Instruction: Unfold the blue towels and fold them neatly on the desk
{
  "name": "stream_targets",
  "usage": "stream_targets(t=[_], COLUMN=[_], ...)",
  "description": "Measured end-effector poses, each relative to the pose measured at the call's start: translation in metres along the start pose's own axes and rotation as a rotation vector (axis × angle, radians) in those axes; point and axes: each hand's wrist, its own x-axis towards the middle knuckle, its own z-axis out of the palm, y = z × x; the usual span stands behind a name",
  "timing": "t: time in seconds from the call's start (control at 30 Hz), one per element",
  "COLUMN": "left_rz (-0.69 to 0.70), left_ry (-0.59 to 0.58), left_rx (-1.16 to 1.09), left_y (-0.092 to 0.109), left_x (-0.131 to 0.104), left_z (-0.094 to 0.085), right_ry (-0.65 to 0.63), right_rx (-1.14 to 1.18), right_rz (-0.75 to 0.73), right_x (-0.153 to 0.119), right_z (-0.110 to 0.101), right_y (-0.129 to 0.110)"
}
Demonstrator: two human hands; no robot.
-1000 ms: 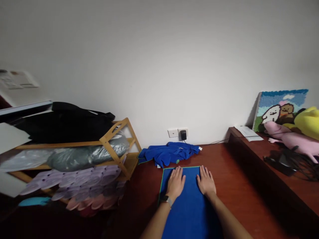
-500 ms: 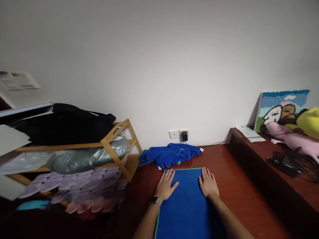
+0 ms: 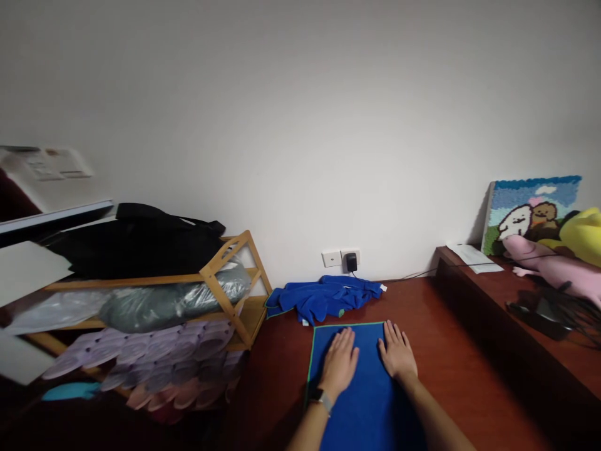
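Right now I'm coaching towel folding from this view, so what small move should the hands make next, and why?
Probably slide both palms outward to smooth it. The left hand and right hand lie flat, side by side, on the far half of the blue towel, which is spread on the wooden floor with its edges unheld.

Over on the left stands a wooden rack (image 3: 233, 294), a black bag (image 3: 136, 241) slumped across its top shelf, a grey plastic-wrapped bundle (image 3: 164, 304) below, and rows of pale purple and pink slippers (image 3: 154, 360) lower down. Against the white wall (image 3: 300, 125) sits a socket with a black charger (image 3: 351, 261) plugged in. To the right, a dark wooden ledge (image 3: 474, 294) carries a tufted cartoon picture (image 3: 533, 210), a pink plush toy (image 3: 554, 266), something yellow (image 3: 582, 235), possibly another plush, and papers (image 3: 472, 257).
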Motion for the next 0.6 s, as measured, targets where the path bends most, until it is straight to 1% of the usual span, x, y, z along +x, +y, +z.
stream_targets(t=[0.07, 0.1, 0.13, 0.17, 0.2, 0.27, 0.37, 0.43, 0.5, 0.6], left_rz=[0.062, 0.09, 0.109, 0.121, 0.125, 0.089, -0.078, -0.173, -0.197, -0.192], left_ry=[-0.066, -0.093, -0.116, -0.131, -0.143, -0.164, -0.174, -0.169, -0.168, -0.17], left_rx=[-0.048, -0.059, -0.061, -0.055, -0.043, -0.008, 0.06, 0.097, 0.116, 0.123], left_y=[0.04, 0.055, 0.063, 0.064, 0.059, 0.035, -0.009, -0.028, -0.034, -0.031], left_x=[-0.003, -0.007, -0.012, -0.019, -0.027, -0.046, -0.079, -0.095, -0.104, -0.106], left_z=[0.015, 0.019, 0.021, 0.021, 0.017, 0.005, -0.016, -0.024, -0.027, -0.026], right_ry=[-0.001, 0.0, 0.001, 0.002, 0.002, 0.004, 0.012, 0.016, 0.016, 0.067], right_rx=[-0.011, -0.018, -0.022, -0.025, -0.024, -0.015, -0.002, 0.006, 0.015, 0.037], right_rz=[-0.015, -0.024, -0.03, -0.03, -0.027, -0.014, -0.011, -0.011, -0.009, -0.019], right_x=[0.0, 0.0, -0.001, -0.001, -0.001, -0.001, 0.0, 0.001, 0.001, -0.001], right_z=[0.0, 0.0, 0.0, 0.0, 0.001, 0.002, 0.004, 0.005, 0.006, 0.002], right_y=[0.001, 0.001, 0.002, 0.002, 0.002, 0.003, 0.003, 0.003, 0.003, 0.004])
